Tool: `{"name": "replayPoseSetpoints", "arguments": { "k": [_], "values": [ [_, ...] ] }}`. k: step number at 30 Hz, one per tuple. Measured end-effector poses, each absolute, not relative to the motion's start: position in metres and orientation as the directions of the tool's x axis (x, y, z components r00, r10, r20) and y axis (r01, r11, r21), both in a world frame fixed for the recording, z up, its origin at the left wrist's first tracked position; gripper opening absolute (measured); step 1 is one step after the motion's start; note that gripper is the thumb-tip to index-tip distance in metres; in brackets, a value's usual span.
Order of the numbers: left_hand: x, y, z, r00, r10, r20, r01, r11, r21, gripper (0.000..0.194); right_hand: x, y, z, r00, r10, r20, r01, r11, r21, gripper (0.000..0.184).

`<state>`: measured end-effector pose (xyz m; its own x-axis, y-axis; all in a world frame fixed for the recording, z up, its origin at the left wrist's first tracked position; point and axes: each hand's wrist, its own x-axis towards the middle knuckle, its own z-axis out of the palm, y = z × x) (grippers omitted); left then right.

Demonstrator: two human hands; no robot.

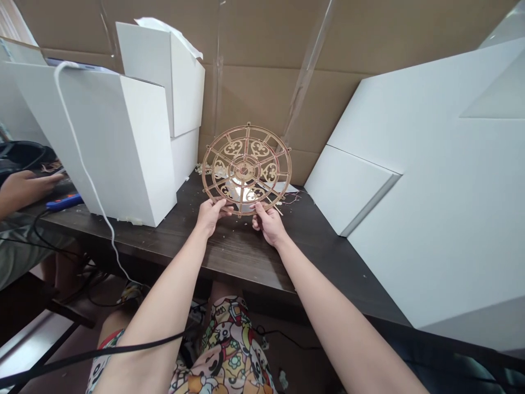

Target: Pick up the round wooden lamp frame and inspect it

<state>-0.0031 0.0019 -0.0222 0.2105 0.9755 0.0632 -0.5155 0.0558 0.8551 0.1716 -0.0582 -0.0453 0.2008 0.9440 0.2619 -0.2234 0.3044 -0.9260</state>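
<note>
Round wooden wheel (245, 169) stands held over the table (229, 257).
Left hand (211, 216) and right hand (267, 223) stay apart, both clamped on its lower rim.

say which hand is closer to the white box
Left. The left hand sits to the right of the white box, not touching it; the right hand is farther right, beyond the left hand.

Single head-worn view | facing forward and down | close above dark wooden table (241, 262) | table edge across lower middle of frame | cardboard backing (262, 44) across top of frame
</note>
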Motion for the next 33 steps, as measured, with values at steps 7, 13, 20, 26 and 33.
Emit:
{"name": "replayPoseSetpoints", "arguments": {
  "k": [7,13,20,26,33],
  "values": [
    [-0.0031,0.0038,-0.0221,0.176,0.984,0.031,-0.514,0.065,0.855,0.007,0.1713,-0.0597,-0.0440,0.169,0.949,0.266,-0.195,0.297,-0.935,0.068],
    [-0.0039,0.0039,-0.0203,0.184,0.983,0.010,-0.529,0.091,0.844,0.011,0.1723,-0.0585,-0.0436,0.155,0.956,0.248,-0.208,0.277,-0.938,0.069],
    [-0.0043,0.0039,-0.0194,0.184,0.983,-0.005,-0.536,0.105,0.838,0.009,0.1732,-0.0596,-0.0430,0.136,0.963,0.234,-0.215,0.259,-0.942,0.070],
    [-0.0042,0.0044,-0.0199,0.186,0.983,-0.006,-0.540,0.108,0.835,0.016,0.1737,-0.0585,-0.0441,0.127,0.962,0.242,-0.216,0.264,-0.940,0.068],
    [-0.0044,0.0039,-0.0192,0.205,0.979,-0.013,-0.549,0.126,0.826,0.009,0.1739,-0.0595,-0.0443,0.122,0.962,0.244,-0.213,0.266,-0.940,0.068]
  ]
}}
